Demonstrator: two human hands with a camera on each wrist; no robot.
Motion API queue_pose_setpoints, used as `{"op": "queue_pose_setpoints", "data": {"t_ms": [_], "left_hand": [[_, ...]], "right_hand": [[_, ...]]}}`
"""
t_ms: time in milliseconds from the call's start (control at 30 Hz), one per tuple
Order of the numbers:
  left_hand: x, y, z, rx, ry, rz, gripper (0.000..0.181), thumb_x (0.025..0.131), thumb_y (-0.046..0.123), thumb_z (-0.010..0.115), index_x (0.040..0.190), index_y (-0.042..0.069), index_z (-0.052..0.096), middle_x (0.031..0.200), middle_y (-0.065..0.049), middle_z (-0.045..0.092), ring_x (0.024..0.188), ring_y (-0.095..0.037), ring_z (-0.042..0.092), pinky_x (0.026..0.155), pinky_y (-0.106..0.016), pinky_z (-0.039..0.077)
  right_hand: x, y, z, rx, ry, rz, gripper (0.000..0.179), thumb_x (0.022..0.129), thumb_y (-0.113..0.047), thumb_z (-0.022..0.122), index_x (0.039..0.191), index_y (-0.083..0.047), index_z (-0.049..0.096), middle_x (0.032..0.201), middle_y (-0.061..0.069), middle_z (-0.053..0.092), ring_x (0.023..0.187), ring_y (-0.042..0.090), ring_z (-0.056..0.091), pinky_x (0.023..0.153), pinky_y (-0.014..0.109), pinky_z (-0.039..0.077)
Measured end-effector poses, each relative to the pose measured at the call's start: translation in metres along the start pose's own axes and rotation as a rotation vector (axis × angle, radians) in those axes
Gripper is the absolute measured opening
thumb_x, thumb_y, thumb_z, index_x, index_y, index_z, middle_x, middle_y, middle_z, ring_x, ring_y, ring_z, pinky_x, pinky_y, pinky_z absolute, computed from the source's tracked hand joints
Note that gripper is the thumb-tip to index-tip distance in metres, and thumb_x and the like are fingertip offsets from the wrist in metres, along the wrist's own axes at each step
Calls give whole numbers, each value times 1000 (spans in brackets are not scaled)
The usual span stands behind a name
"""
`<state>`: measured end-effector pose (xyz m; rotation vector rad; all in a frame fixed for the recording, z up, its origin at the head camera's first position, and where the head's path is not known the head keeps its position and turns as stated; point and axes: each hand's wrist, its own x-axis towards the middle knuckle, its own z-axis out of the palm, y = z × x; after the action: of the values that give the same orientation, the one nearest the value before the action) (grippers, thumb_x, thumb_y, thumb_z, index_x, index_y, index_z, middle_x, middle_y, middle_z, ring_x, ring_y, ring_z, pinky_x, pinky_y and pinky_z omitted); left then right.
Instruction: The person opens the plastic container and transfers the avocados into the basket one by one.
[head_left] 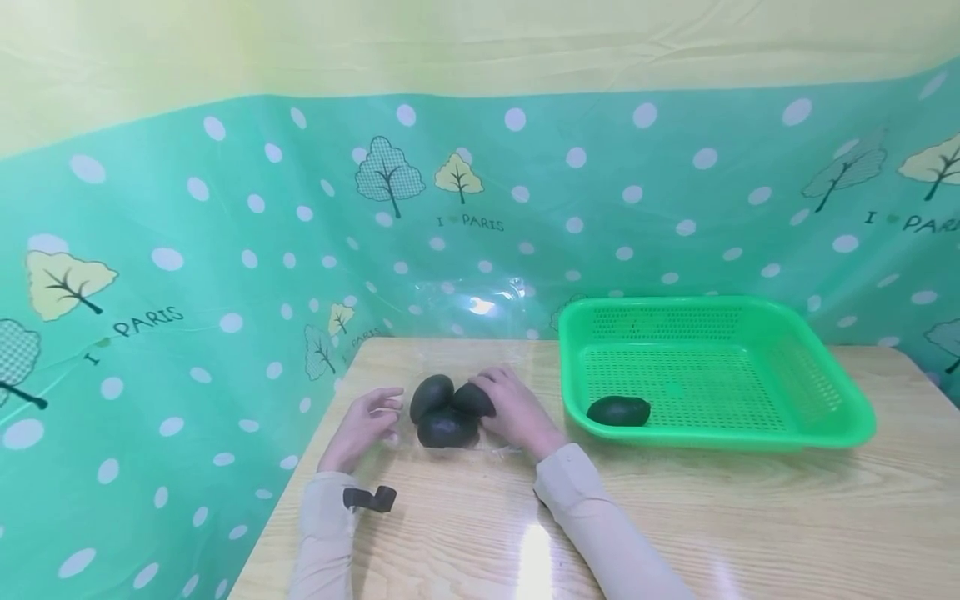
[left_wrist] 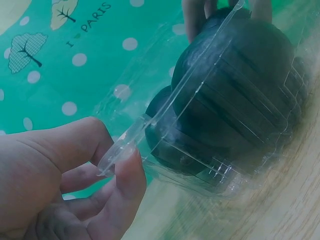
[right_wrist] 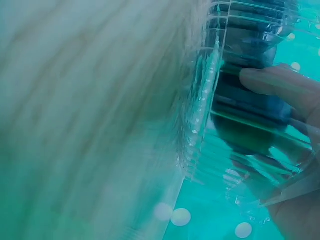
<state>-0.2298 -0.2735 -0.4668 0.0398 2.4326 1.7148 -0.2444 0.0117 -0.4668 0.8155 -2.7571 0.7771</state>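
A clear plastic box (left_wrist: 131, 142) stands on the table, its raised lid (head_left: 483, 308) showing as a faint glare behind. Two dark avocados, one at the left (head_left: 431, 397) and one in front (head_left: 447, 428), lie in it. My right hand (head_left: 519, 414) grips a third avocado (head_left: 472, 400) beside them, inside the box's right part. In the right wrist view the thumb lies along that dark fruit, partly behind the clear wall. At the box's left side, my left hand (head_left: 365, 431) pinches the rim between thumb and finger.
To the right sits a green perforated basket (head_left: 712, 437) with one avocado (head_left: 618, 411) at its near left corner. A light wood table (head_left: 450, 533) carries everything. A green dotted cloth (head_left: 637, 217) hangs behind and at the left. A black strap piece (head_left: 371, 498) sticks out from the left wrist.
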Motion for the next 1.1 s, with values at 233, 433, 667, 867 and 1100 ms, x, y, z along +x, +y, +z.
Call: {"op": "queue_pose_setpoints", "data": {"t_ms": [233, 433, 667, 867, 1100], "left_hand": [[1, -1, 3, 4, 13, 0, 54, 88, -3, 55, 142, -1, 47, 128, -29, 53, 109, -37, 61, 72, -28, 60], [4, 0, 4, 20, 9, 12, 55, 89, -2, 55, 143, 0, 47, 128, -28, 54, 111, -39, 60, 73, -29, 60], [2, 0, 4, 18, 11, 12, 53, 90, -2, 55, 142, -1, 48, 128, -29, 54, 108, -38, 62, 72, -28, 60], [-3, -2, 1, 14, 5, 0, 54, 90, -3, 54, 143, -1, 46, 130, -28, 52, 110, -37, 60, 74, -28, 59], [-3, 1, 1, 1, 3, 14, 54, 91, -2, 54, 144, -1, 46, 131, -29, 51, 111, -39, 60, 73, -28, 59]], "right_hand": [[-2, -1, -8, 27, 15, 25, 65, 77, -13, 81, 137, -13, 57, 136, 5, 55, 128, 24, 48, 109, 42, 46], [-3, -4, -24, 60, 29, -1, 67, 76, -10, 81, 138, -13, 56, 137, 6, 55, 127, 24, 48, 106, 42, 48], [-9, -7, -42, 53, 28, -41, 67, 75, -9, 82, 137, -15, 58, 136, 3, 55, 125, 23, 49, 103, 40, 50], [-18, -7, -52, 17, 63, -67, 70, 73, -8, 84, 137, -12, 57, 137, 6, 55, 126, 25, 50, 102, 43, 51], [-23, -5, -69, 7, 91, -46, 70, 75, -9, 83, 139, -12, 55, 137, 10, 54, 126, 28, 52, 104, 44, 51]]}}
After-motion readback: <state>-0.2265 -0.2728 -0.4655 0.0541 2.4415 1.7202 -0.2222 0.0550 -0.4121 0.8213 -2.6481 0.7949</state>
